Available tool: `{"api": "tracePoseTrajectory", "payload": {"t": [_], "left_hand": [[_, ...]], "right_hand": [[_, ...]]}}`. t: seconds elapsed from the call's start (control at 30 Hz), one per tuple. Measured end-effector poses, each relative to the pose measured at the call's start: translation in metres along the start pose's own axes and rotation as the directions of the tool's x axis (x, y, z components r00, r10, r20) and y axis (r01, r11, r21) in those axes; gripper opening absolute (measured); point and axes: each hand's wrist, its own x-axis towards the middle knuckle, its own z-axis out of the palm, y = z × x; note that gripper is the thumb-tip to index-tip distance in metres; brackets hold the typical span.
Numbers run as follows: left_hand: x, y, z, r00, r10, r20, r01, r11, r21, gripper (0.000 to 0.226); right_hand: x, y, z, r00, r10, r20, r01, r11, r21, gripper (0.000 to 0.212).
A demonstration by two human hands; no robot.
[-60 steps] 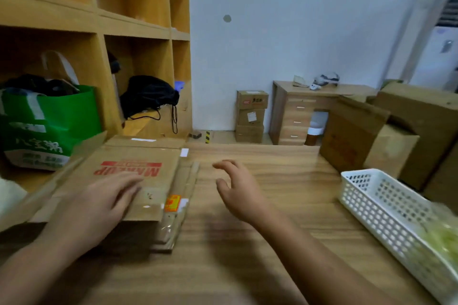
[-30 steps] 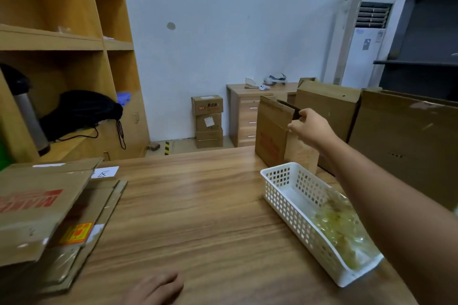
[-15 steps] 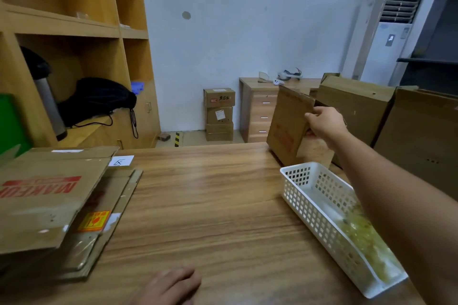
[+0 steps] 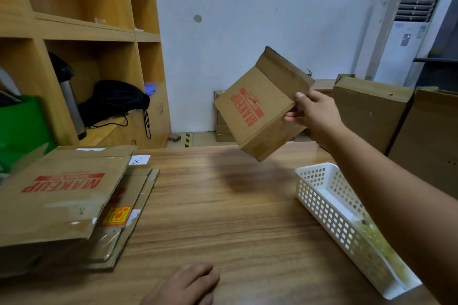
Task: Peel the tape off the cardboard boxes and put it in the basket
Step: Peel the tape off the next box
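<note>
- While a cardboard box [image 4: 260,106] is gripped mid-air by the right hand [image 4: 316,114], the left hand [image 4: 183,285] is laid flat on the table [image 4: 223,220].
- Flattened boxes [image 4: 62,195] are stacked left; the basket [image 4: 319,198] is partly covered by the forearm [image 4: 396,193].

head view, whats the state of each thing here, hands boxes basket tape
right hand: grips the held box by one edge
held box: folded flat, tilted, in the air above the table
left hand: rests on the table, fingers relaxed, holds nothing
flat box stack: lies flat on the table, on the left
basket: sits on the table, partly filled
tape: crumpled, in the basket's near end
</note>
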Motion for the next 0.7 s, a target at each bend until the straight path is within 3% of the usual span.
{"api": "tracePoseTrajectory", "payload": {"t": [0.03,0.13,0.33,0.47,0.7], "left_hand": [[-0.004,-0.003,0.003,0.998,0.014,-0.064,-0.018,0.998,-0.058,0.026],[-0.009,0.001,0.012,0.986,0.043,-0.163,-0.076,0.975,-0.207,0.063],[-0.022,0.004,0.002,0.915,0.004,-0.403,-0.113,0.962,-0.248,0.032],[-0.031,0.005,0.003,0.822,0.041,-0.568,-0.167,0.971,-0.171,0.035],[-0.036,0.016,-0.022,0.772,0.041,-0.634,-0.177,0.972,-0.154,0.042]], "right_hand": [[-0.007,-0.002,0.004,1.0,0.014,0.025,-0.015,0.999,0.04,0.02],[-0.025,-0.005,0.011,0.995,0.042,0.095,-0.054,0.991,0.125,0.02],[-0.066,-0.004,0.007,0.975,0.107,0.194,-0.152,0.96,0.237,0.019],[-0.096,0.0,-0.002,0.954,0.212,0.214,-0.263,0.932,0.25,0.016],[-0.127,0.017,-0.021,0.898,0.36,0.251,-0.415,0.884,0.217,0.008]]}}
